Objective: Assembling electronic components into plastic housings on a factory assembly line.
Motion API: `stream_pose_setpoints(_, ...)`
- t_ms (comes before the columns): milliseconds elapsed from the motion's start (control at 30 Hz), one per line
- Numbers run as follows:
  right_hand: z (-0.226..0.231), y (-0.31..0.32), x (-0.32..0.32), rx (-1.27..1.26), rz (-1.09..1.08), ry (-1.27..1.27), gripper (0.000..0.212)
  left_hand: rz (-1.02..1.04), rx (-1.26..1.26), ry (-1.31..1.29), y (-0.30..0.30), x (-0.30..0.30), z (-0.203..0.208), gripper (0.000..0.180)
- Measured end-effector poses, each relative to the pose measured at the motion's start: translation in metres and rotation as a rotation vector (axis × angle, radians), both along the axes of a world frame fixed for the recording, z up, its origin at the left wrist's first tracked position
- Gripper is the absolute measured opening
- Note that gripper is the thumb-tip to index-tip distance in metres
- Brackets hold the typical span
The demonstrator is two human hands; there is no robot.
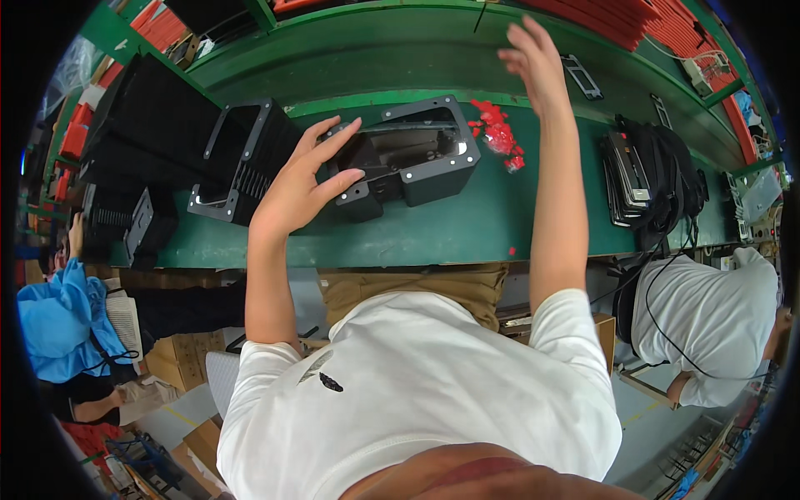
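Green workbench (400, 242) runs across the whole view, and behind it stands a green shelf frame, with red stacked pieces (604, 18) on its upper right part. Two other persons are at the sides: one at the left in a blue garment (58, 312), and one at the right in a pale shirt (708, 321).

On the bench, one black housing (442, 185) lies near the middle, in front of the person's body. It has a grey border with bright screw points, and a shiny, dark opening on the top. To the left I count one more framed black unit (250, 137), beside a big dark block (146, 125). Just right of the housing is one pile of small red pieces (498, 137), too many to count exactly, and one single red bit (512, 251) lies apart near the front edge. Further back on the right are two thin frames (581, 77), well apart from each other. One bundle of black straps (667, 167) is at the far right.

Left hand (304, 183) is laid over the left end of the housing, with fingers spread and the thumb pointing to the right; it does not grip. Right hand (537, 62) is raised high, the arm stretched forward, fingers loose and holding nothing, slightly blurred, nearest to one thin frame.
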State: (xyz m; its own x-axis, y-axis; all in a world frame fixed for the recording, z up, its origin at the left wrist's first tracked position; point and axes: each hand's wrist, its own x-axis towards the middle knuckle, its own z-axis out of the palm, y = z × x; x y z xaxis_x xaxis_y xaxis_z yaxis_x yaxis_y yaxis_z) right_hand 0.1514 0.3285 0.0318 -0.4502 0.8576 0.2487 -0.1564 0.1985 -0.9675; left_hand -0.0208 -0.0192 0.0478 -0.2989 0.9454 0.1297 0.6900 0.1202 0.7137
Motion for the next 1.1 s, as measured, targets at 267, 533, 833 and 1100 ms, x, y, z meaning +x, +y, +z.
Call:
stream_pose_setpoints(267, 0.044, -0.073, -0.058, 0.199, 0.662, 0.034, 0.036, 0.008, -0.006, -0.07, -0.003, -0.004, -0.01, 0.05)
stream_pose_setpoints(533, -0.027, -0.21, 0.046, 0.23, 0.66, 0.09, 0.041, -0.067, 0.007, 0.035, -0.007, -0.011, -0.017, 0.057)
stream_pose_setpoints(833, -0.051, -0.254, 0.009, 0.304, 0.415, 0.303, 0.042, -0.041, 0.099, 0.183, 0.006, -0.013, -0.007, 0.073)
stream_pose_setpoints(1100, 0.004, -0.177, 0.052, 0.118, 0.418, 0.398, 0.038, 0.384, 0.304, 0.818, -0.054, -0.015, 0.043, 0.066)
